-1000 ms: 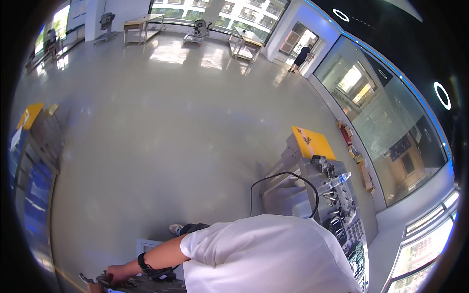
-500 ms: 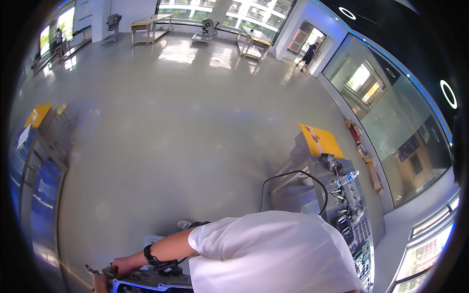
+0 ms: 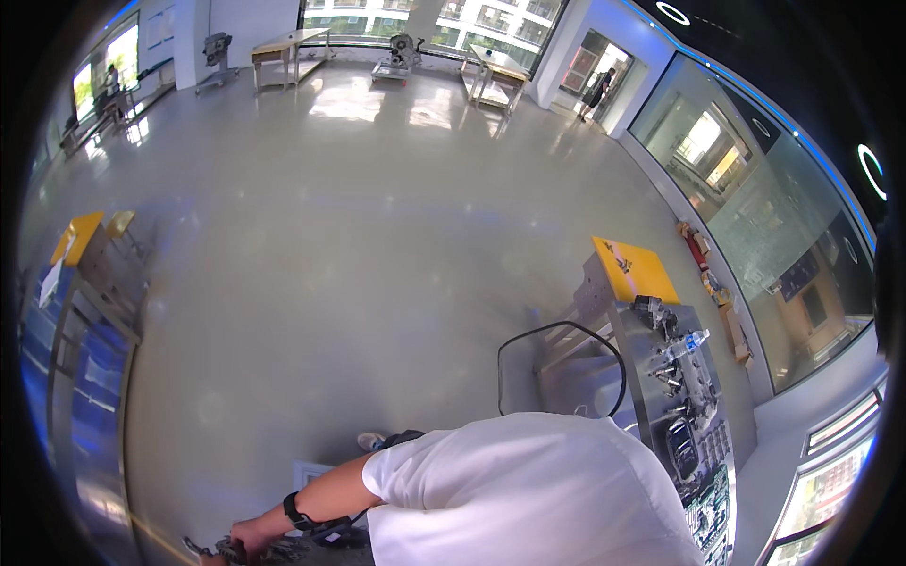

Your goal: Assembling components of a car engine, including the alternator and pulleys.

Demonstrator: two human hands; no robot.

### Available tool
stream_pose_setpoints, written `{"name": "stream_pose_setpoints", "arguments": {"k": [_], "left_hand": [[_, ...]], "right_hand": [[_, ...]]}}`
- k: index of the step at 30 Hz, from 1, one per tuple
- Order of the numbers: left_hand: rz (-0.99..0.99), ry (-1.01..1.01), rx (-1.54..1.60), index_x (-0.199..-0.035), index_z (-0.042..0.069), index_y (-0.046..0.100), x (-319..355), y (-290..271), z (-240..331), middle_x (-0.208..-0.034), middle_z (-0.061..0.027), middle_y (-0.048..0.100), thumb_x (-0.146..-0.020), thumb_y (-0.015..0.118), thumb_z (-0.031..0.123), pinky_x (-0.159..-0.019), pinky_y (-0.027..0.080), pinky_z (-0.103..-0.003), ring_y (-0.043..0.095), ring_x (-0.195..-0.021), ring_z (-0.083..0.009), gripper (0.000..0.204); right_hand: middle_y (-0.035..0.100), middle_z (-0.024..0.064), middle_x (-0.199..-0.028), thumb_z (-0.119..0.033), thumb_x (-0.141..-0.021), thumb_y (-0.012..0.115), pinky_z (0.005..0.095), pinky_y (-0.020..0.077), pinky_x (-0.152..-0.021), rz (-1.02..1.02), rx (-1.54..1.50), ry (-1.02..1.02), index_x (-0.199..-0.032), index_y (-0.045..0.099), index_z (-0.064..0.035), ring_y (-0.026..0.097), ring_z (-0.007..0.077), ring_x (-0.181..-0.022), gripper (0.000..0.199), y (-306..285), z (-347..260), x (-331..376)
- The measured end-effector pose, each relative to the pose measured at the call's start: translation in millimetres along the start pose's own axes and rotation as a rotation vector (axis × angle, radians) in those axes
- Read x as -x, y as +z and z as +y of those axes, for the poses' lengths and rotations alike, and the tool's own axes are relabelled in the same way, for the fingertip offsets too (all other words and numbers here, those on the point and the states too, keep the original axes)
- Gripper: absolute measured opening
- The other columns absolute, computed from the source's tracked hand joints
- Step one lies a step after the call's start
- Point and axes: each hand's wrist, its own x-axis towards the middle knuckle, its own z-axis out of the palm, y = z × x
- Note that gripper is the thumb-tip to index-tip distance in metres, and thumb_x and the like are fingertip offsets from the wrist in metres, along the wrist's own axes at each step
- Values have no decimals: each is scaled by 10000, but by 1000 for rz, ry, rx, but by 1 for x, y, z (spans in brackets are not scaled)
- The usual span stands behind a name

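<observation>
My right arm, in a white short sleeve with a black band at the wrist, reaches to the lower left. My right hand [image 3: 248,539] is closed over dark grey metal parts [image 3: 283,549]; what its fingers grip is hidden. Close beside it, my left hand [image 3: 212,560] is mostly cut off by the lower edge, and its fingers cannot be made out. A small curved metal piece [image 3: 193,546] sticks out just left of the hands. A black device with a cable [image 3: 330,536] lies under my right forearm.
At right stands a metal bench [image 3: 630,363] with engine parts, a plastic bottle [image 3: 687,345] and a yellow top [image 3: 637,272] at its far end. A black hose [image 3: 564,324] loops beside it. Another metal bench [image 3: 132,377] stands left. Far off, a person [image 3: 596,94] is near a doorway.
My view has shifted, so the hands sit lower and further right. The blue-lit metal rim beside them has left the picture. The distant person by the doorway has changed posture.
</observation>
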Motion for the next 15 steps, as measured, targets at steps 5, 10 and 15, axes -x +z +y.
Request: {"name": "stream_pose_setpoints", "arguments": {"k": [5, 10, 15], "left_hand": [[-6, 0, 0, -1040, -95, 640, -3, 4, 5, -881, -258, 682, -746, 663, 148, -602, 542, -450, 685, -778, -373, 382], [-15, 4, 8, -1042, -94, 644, -3, 7, 1, -871, -255, 684, -740, 671, 156, -601, 542, -449, 686, -760, -368, 392], [-19, 47, 32, -1044, -93, 648, 9, 0, -10, -860, -252, 687, -735, 679, 164, -600, 542, -449, 688, -742, -364, 402]], "right_hand": [[663, 60, -724, -126, -708, 729, 336, 523, -547, -19, 74, -13, -817, 695, -39, 643, 177, -639, 144, -1, 6, -6], [675, 71, -732, -131, -669, 739, 345, 520, -563, 25, 40, -94, -815, 709, -31, 646, 183, -648, 179, -4, 0, 8], [680, 93, -679, -178, -611, 772, 360, 513, -567, 55, 156, -194, -794, 712, -28, 636, 155, -617, 243, -9, -19, 35]]}}
